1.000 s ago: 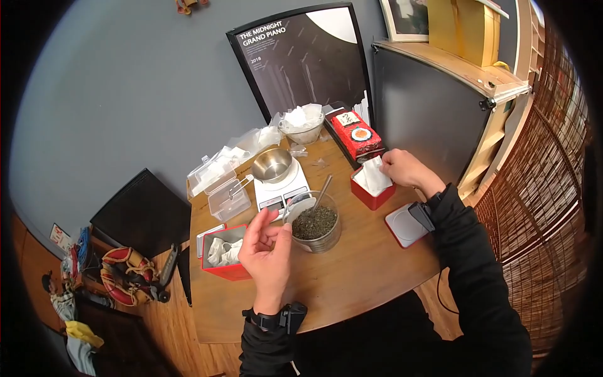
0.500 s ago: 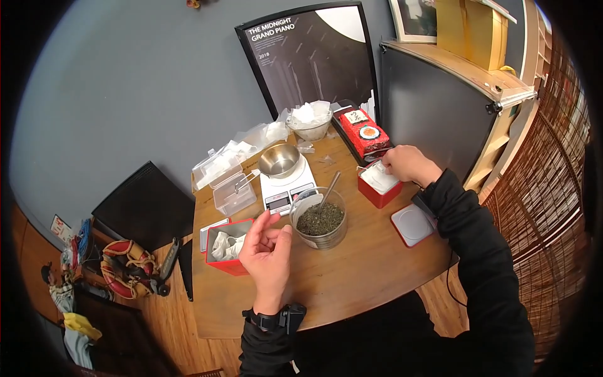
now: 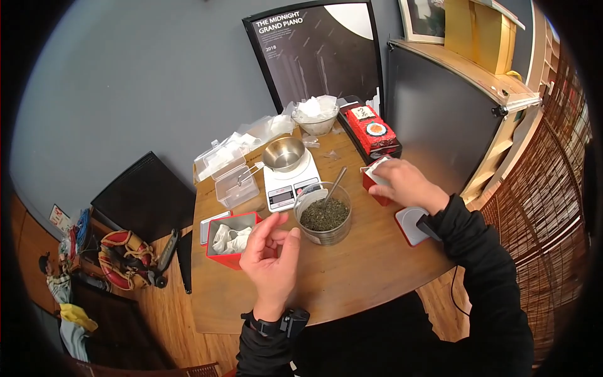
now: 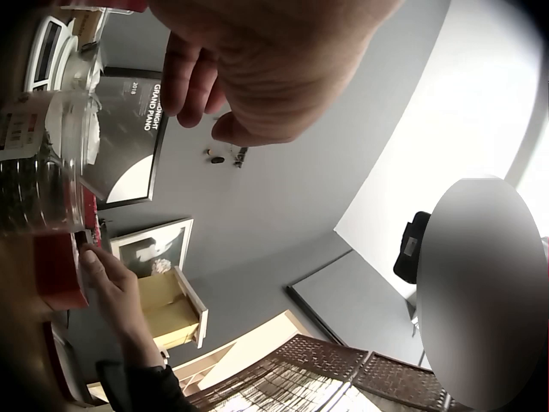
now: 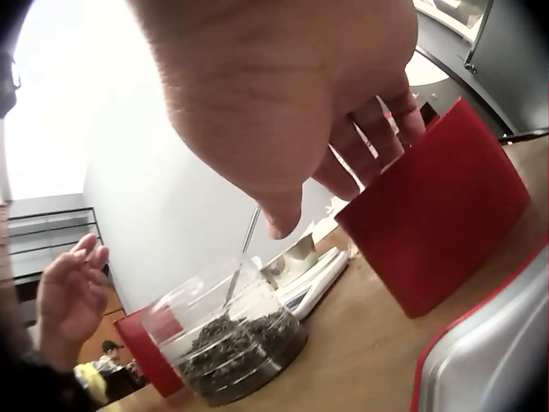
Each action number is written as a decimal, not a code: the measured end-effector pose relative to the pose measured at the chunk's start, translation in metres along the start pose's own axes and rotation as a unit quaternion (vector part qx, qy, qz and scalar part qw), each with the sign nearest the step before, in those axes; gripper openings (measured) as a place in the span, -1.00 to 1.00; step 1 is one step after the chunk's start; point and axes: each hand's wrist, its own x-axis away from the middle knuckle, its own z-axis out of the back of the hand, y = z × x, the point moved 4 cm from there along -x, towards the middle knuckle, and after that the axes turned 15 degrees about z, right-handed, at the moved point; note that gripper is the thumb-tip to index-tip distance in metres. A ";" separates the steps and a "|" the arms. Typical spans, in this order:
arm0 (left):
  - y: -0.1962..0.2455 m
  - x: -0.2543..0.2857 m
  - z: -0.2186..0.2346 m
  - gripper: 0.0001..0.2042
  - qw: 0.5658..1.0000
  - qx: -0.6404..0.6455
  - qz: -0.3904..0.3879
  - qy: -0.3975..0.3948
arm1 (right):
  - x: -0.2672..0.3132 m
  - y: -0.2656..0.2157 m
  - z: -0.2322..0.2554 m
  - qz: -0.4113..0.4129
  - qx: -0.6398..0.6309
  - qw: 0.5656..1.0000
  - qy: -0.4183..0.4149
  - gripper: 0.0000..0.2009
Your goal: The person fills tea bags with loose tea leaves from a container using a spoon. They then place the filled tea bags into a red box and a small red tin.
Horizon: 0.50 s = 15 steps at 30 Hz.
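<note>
My right hand (image 3: 408, 185) is over the red tin (image 5: 437, 210) on the right, its fingers reaching over the rim with the thumb apart. Part of a white pouch (image 3: 374, 171) shows at the tin's mouth under the fingers. Loosely curled and holding nothing, my left hand (image 3: 270, 261) hovers before a second red tin (image 3: 221, 260) with white pouches (image 3: 230, 240) inside. Between the hands stands a clear jar (image 3: 325, 238) of dried dark-green leaves (image 3: 321, 217), a metal spoon (image 3: 337, 181) leaning in it.
Behind the jar, a steel bowl (image 3: 284, 154) sits on a white kitchen scale (image 3: 303, 178). A clear plastic box (image 3: 236, 189) is at left, a bowl of white pouches (image 3: 316, 119) farther back. A red packet (image 3: 372, 130) lies near the right tin; a silver lid (image 3: 411, 226) lies in front.
My right hand has lowered the white pouch into the right tin, and its fingers have spread across the top. My left hand stays nearly still. The head view has shifted slightly.
</note>
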 end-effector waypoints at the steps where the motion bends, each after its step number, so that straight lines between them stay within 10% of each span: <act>1: 0.001 0.001 0.000 -0.58 1.000 -0.002 0.000 0.003 | 0.001 -0.003 -0.004 0.003 -0.002 1.000 0.000 -0.56; 15: 0.024 -0.055 0.122 -0.77 0.965 -0.224 0.051 0.130 | 0.007 -0.005 -0.026 -0.044 0.037 0.994 -0.096 -0.29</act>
